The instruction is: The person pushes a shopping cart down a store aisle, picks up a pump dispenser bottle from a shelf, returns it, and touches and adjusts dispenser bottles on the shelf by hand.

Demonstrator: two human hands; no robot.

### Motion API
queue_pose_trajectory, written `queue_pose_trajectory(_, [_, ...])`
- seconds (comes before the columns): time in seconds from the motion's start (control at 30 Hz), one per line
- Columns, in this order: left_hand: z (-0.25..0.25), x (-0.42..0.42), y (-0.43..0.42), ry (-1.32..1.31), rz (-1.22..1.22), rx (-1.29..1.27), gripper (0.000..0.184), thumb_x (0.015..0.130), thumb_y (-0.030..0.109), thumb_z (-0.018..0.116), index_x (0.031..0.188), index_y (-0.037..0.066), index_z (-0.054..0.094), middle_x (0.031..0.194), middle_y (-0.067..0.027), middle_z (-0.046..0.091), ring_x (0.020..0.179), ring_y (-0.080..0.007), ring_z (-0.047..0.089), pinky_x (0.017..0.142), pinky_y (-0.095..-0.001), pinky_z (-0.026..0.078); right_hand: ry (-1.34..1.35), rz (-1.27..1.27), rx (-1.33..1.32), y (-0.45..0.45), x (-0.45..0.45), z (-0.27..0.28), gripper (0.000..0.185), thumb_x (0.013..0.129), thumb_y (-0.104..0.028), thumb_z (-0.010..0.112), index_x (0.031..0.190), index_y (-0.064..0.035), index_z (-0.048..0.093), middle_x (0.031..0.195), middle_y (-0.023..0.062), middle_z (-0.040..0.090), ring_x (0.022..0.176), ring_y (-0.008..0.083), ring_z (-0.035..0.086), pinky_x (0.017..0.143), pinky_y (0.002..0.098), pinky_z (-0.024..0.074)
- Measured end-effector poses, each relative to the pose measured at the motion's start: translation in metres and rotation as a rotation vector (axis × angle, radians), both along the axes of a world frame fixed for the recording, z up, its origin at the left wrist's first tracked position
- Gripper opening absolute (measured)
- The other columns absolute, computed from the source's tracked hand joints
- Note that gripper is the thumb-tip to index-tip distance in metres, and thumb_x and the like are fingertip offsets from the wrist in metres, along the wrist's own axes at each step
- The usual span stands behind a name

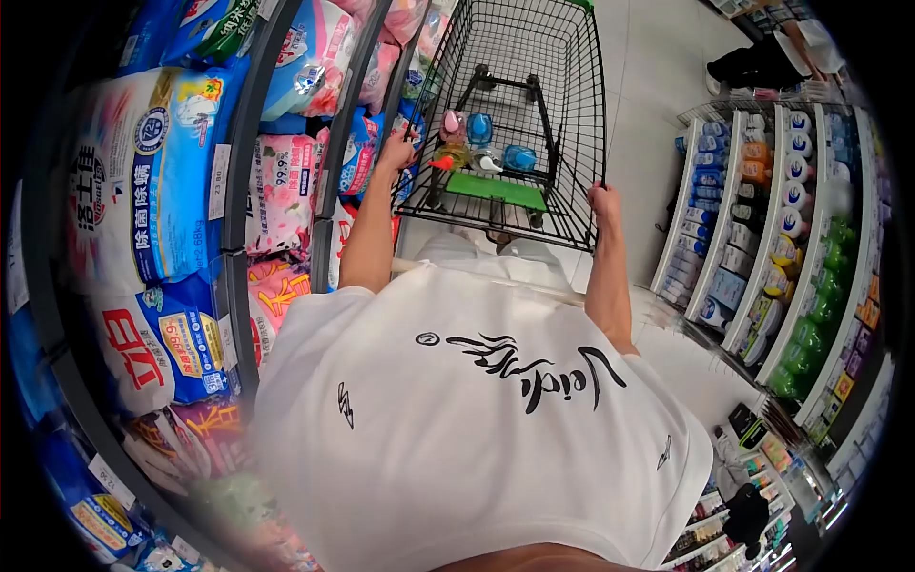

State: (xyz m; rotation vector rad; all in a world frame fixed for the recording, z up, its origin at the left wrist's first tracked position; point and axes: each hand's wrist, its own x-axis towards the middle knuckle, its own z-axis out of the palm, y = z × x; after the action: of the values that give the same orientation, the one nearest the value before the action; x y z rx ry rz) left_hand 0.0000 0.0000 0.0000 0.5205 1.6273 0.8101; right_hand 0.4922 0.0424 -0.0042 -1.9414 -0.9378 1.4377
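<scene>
A black wire shopping cart (579, 114) with a green panel (496, 190) at its near end stands in front of me. My left hand (398, 151) is closed on the cart at its near left side. On the opposite side, my right hand (600, 200) is closed around the cart's near right edge. Several bottles lie in the basket close to me: a blue bottle (479, 128), a second blue bottle (519, 157), a pink-topped bottle (452, 126) and ones with red and white nozzles. Their exact kinds are too small to tell.
Close on my left, shelves hold large bags of laundry detergent (172, 181) and pink packs (284, 181), with price tags (220, 181) on the edges. To the right, shelves carry bottles (794, 195) and green packs (820, 315). A person in dark clothing (762, 65) is at upper right.
</scene>
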Motion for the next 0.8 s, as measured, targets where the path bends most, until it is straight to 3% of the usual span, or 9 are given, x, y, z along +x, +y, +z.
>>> queue_pose_trajectory(0.07, [0.000,0.004,-0.003,-0.018,-0.013,0.002,0.045,0.076,-0.001,0.050,0.119,0.012,0.058,0.066,-0.0010,0.048,0.045,-0.0068,0.033,0.041,-0.0255,0.018,-0.027,-0.015,0.002,0.000,0.000,0.004,0.009,0.072,0.000,0.055,0.073,-0.0094,0.055,0.057,-0.0027,0.047,0.046,0.0079,0.038,0.042,0.0256,0.0253])
queue_pose_trajectory(0.3, [-0.005,-0.004,0.053,0.000,0.037,0.060,0.061,0.074,0.000,0.060,0.134,0.008,0.051,0.064,-0.0016,0.053,0.050,-0.0092,0.045,0.041,-0.0252,0.028,-0.156,0.046,0.035,0.065,-0.020,0.020,0.003,0.077,-0.007,0.059,0.077,-0.0045,0.061,0.060,-0.0025,0.048,0.047,0.0078,0.040,0.043,0.0254,0.0304])
queue_pose_trajectory(0.43, [0.018,0.001,0.068,-0.091,0.161,0.029,0.069,0.083,0.006,0.065,0.146,0.010,0.037,0.084,-0.0062,0.058,0.060,-0.0135,0.056,0.046,-0.0304,0.046,-0.108,0.075,0.008,0.097,-0.013,0.002,0.023,0.077,-0.023,0.065,0.084,-0.0006,0.067,0.063,0.0043,0.058,0.051,0.0141,0.052,0.047,0.0287,0.0386])
queue_pose_trajectory(0.47, [0.017,-0.008,0.070,-0.156,0.129,0.044,0.072,0.086,0.009,0.063,0.150,0.014,0.029,0.103,-0.0040,0.061,0.074,-0.0144,0.063,0.058,-0.0300,0.054,-0.069,0.041,-0.016,0.105,-0.014,0.000,0.029,0.079,-0.028,0.066,0.086,-0.0002,0.067,0.063,0.0046,0.057,0.051,0.0147,0.053,0.046,0.0283,0.0380])
queue_pose_trajectory(0.5, [0.017,-0.011,0.073,-0.137,0.143,0.013,0.067,0.090,0.016,0.062,0.149,0.015,0.032,0.109,-0.0052,0.060,0.084,-0.0167,0.063,0.066,-0.0322,0.053,-0.029,0.009,-0.041,0.111,-0.017,0.005,0.034,0.081,-0.033,0.066,0.089,0.0002,0.066,0.063,0.0049,0.056,0.050,0.0153,0.054,0.045,0.0279,0.0374])
queue_pose_trajectory(0.6, [0.018,-0.025,0.074,-0.054,0.164,0.006,0.054,0.095,0.031,0.055,0.145,0.016,0.040,0.117,-0.0016,0.058,0.079,-0.0146,0.061,0.064,-0.0327,0.046,0.042,-0.014,-0.108,0.135,-0.022,0.015,0.051,0.085,-0.049,0.061,0.096,0.0001,0.065,0.060,0.0051,0.054,0.047,0.0153,0.054,0.041,0.0250,0.0369])
queue_pose_trajectory(0.67, [0.031,-0.026,0.078,0.079,0.131,-0.066,0.049,0.095,0.035,0.054,0.139,0.015,0.047,0.113,-0.0002,0.060,0.080,-0.0132,0.060,0.066,-0.0328,0.045,0.052,0.015,-0.135,0.151,-0.023,0.017,0.068,0.087,-0.064,0.052,0.102,0.0013,0.065,0.063,0.0078,0.056,0.046,0.0171,0.056,0.039,0.0242,0.0378])
queue_pose_trajectory(0.73, [0.029,-0.034,0.080,0.254,0.040,-0.097,0.045,0.094,0.040,0.056,0.127,0.011,0.057,0.104,0.0008,0.064,0.079,-0.0135,0.060,0.068,-0.0327,0.046,0.065,-0.002,-0.132,0.165,-0.023,0.015,0.072,0.088,-0.066,0.049,0.104,0.0019,0.064,0.067,0.0101,0.058,0.048,0.0189,0.058,0.040,0.0251,0.0394])
queue_pose_trajectory(0.8, [-0.003,-0.044,0.071,0.315,-0.055,0.089,0.043,0.091,0.040,0.059,0.120,0.008,0.061,0.097,0.0002,0.066,0.078,-0.0152,0.060,0.069,-0.0335,0.047,0.055,-0.024,-0.145,0.183,-0.027,0.012,0.077,0.090,-0.069,0.044,0.106,0.0033,0.063,0.073,0.0142,0.062,0.051,0.0223,0.062,0.041,0.0273,0.0429])
